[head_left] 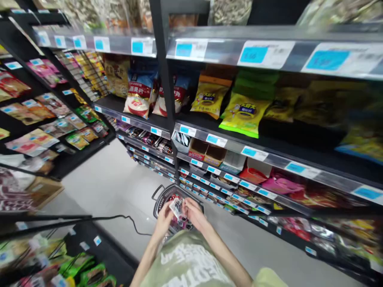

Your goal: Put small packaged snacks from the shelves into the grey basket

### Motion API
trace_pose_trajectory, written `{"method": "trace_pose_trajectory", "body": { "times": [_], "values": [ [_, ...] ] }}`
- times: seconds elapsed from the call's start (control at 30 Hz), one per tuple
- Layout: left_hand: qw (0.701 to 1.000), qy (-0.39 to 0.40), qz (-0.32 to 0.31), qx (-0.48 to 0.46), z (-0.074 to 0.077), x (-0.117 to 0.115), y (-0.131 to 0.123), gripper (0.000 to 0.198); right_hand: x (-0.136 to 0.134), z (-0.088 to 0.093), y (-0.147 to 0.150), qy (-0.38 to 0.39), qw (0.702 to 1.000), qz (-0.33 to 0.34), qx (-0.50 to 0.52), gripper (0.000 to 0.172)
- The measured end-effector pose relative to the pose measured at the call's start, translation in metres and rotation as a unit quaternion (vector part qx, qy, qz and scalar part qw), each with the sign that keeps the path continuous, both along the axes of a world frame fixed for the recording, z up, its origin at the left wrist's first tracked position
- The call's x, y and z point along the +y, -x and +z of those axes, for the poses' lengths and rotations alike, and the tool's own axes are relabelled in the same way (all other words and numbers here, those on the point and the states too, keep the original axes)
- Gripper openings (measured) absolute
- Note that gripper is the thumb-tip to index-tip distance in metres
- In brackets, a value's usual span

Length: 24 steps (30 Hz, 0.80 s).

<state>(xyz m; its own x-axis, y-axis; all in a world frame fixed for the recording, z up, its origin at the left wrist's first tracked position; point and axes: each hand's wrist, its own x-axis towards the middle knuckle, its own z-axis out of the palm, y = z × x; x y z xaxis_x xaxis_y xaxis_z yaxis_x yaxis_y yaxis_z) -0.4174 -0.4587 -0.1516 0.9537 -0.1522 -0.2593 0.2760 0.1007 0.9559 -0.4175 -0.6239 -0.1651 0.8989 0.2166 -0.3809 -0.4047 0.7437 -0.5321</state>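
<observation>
Between my two hands is a small white and dark packet, its print too small to read. My left hand grips its left edge with the fingers closed. From the right, the fingers of my right hand pinch its other side. Directly below both hands, a dark grey shopping basket stands on the floor. Red, pink and dark packages lie in it, partly covered by my hands and shirt.
Shelves with yellow snack bags and red-and-white bags rise ahead and right. Open boxes line a lower shelf. At left are racks of hanging packets and a cardboard box. A black cable crosses the grey floor.
</observation>
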Motion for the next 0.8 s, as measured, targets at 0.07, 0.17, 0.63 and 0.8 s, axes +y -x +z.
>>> {"method": "trace_pose_trajectory", "body": {
  "times": [0.07, 0.17, 0.63, 0.8],
  "values": [
    [0.982, 0.133, 0.088, 0.099, -0.002, -0.001, 0.002, 0.045, 0.003, 0.002, 0.000, 0.036, 0.999, -0.012, -0.016, 0.028],
    [0.942, 0.251, 0.157, 0.158, -0.003, -0.003, 0.002, 0.042, 0.004, 0.000, 0.000, 0.072, 0.997, -0.004, -0.024, 0.028],
    [0.973, 0.141, 0.043, 0.176, 0.018, -0.033, -0.019, 0.052, -0.018, 0.022, -0.011, 0.410, 0.876, 0.037, -0.251, 0.036],
    [0.994, -0.053, -0.073, 0.061, 0.017, -0.046, -0.025, 0.046, -0.037, -0.001, -0.017, 0.356, 0.924, 0.007, -0.143, 0.038]
  ]
}}
